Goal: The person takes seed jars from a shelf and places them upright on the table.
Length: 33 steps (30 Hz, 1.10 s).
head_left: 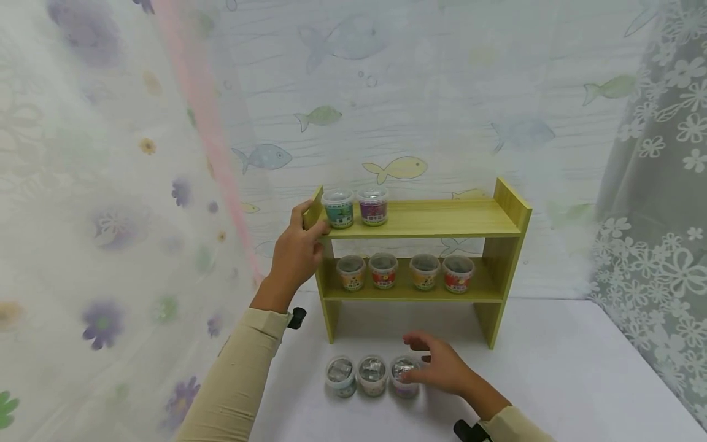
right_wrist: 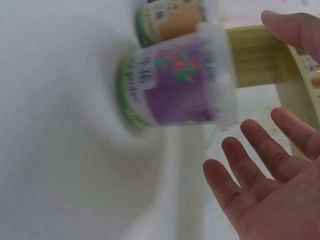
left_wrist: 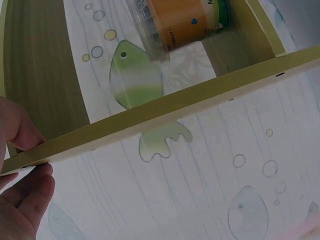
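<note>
The purple tub (right_wrist: 175, 85) near right fingers (right_wrist: 266, 147) reads "garden".

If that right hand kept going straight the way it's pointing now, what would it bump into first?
Probably the purple-labelled cup, rightmost of the front three: the open right hand points toward it, though the gap between them is hard to judge.

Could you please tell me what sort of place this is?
Probably a screened indoor work corner: a white table, a pale hanging sheet printed with fish, and a yellowish wooden shelf holding small round labelled plastic tubs.
</note>
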### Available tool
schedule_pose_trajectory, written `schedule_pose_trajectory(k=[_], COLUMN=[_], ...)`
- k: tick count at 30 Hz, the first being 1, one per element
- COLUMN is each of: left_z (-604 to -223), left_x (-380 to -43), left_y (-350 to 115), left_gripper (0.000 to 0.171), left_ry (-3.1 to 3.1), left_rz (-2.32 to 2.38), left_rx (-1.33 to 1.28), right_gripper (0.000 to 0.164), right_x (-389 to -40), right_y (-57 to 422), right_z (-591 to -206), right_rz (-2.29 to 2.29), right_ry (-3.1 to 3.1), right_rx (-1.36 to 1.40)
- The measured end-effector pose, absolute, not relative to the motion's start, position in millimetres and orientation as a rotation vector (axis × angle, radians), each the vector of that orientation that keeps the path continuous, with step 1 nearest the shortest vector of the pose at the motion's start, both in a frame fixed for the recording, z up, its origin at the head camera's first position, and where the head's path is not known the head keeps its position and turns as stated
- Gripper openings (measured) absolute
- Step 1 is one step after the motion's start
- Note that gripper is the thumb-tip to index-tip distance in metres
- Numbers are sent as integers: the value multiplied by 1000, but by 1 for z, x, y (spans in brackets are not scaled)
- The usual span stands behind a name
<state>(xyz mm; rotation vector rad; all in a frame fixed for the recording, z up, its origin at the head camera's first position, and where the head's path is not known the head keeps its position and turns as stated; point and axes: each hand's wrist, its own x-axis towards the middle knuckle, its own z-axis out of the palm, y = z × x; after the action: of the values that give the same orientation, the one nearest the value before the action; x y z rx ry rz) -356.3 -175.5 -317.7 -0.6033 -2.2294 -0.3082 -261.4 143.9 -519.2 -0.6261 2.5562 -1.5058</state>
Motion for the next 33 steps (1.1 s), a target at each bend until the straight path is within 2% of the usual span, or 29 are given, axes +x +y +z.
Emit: schedule_pose_trajectory(k=[7, 17, 25, 33], left_z=[-316, -318, -319, -321], left_x=[-356, -356, -356, -358], left_y=[-174, -175, -173, -174], left_gripper=[30, 30, 30, 29], left_ry=[-2214, -2202, -2211, -2202], left_rz=[-310, -308, -310, -308], left_rx=[-609, -607, -599, -595], right_gripper=[64, 70, 66, 52], right_x=[-264, -266, -270, -275], right_y=[146, 145, 142, 137], right_z=[-500, -481, -457, -429], right_rz=[-1526, -1544, -1568, -1595], right_ry=[2597, 2590, 2635, 2702], right_rx=[-642, -700, -773, -864])
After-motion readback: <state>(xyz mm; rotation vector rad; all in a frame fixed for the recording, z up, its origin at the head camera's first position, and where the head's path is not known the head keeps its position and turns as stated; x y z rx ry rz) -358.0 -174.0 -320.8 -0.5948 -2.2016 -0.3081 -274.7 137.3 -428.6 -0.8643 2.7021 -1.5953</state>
